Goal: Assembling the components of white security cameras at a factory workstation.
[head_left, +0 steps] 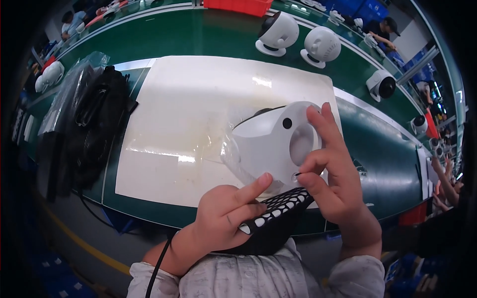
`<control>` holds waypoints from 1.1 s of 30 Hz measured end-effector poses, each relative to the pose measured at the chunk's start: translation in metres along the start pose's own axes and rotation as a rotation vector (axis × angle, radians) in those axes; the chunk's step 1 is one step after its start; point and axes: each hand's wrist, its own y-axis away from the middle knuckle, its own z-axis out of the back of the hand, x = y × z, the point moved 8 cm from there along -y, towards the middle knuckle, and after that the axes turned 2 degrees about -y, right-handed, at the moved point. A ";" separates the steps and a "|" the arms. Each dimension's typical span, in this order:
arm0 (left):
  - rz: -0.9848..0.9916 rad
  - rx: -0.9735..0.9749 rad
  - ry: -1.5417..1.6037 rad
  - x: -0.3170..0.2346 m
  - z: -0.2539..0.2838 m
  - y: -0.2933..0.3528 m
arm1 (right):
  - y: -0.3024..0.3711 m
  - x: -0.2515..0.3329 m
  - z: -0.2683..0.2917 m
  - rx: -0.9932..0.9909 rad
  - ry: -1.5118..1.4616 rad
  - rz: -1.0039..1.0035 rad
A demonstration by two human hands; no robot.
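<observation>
A white rounded device [263, 139], its ring-shaped base turned up, lies tilted on the white mat in front of me. One round black pad [287, 123] sits on the base. My left hand [226, 213] is closed on a black sheet with rows of white round spots [278, 206], its index finger stretched toward the device's lower edge. My right hand [333, 174] is beside the base, thumb and index finger pinched on a small black pad [298, 174] at the lower part of the ring. The other right fingers reach up along the ring's right side.
Clear plastic bags [69, 99] and black cables [99, 119] lie left of the white mat [164, 99]. White devices [320, 44] stand along the green conveyor belt [174, 35] behind, near a red bin [238, 6]. Other people work farther off.
</observation>
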 end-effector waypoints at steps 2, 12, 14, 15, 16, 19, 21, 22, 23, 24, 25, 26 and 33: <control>0.009 -0.014 -0.004 0.001 0.000 0.000 | 0.000 -0.002 -0.004 0.045 0.006 -0.034; 0.002 0.077 -0.008 -0.004 -0.002 -0.002 | 0.009 -0.005 0.001 -0.024 -0.077 -0.068; 0.010 0.077 -0.014 -0.003 -0.001 -0.001 | 0.005 -0.003 0.000 -0.037 -0.072 -0.064; 0.015 0.074 -0.017 -0.002 -0.001 -0.001 | 0.004 -0.001 -0.002 -0.022 0.006 -0.039; 0.016 0.075 -0.014 -0.002 -0.002 -0.001 | 0.003 0.001 -0.003 -0.008 0.091 -0.017; 0.014 0.074 -0.011 -0.001 -0.003 -0.002 | 0.004 0.006 0.002 -0.052 0.198 0.065; 0.012 0.079 -0.008 -0.002 -0.004 -0.003 | 0.009 0.013 0.003 -0.051 0.346 0.065; 0.015 0.079 -0.008 -0.003 -0.004 -0.003 | 0.012 0.017 0.002 -0.046 0.489 0.068; 0.018 0.072 -0.009 -0.004 -0.004 -0.003 | 0.016 0.020 0.003 -0.044 0.488 0.067; 0.021 0.065 -0.009 -0.004 -0.003 -0.003 | 0.022 0.023 -0.003 0.050 0.620 0.109; 0.023 0.065 -0.011 -0.004 -0.003 -0.003 | 0.027 0.024 -0.011 0.144 0.749 0.154; 0.027 0.063 -0.013 -0.003 -0.003 -0.003 | 0.030 0.023 -0.011 0.146 0.762 0.116; 0.027 0.074 0.025 -0.003 -0.005 -0.002 | 0.042 0.008 0.002 -0.043 0.282 0.124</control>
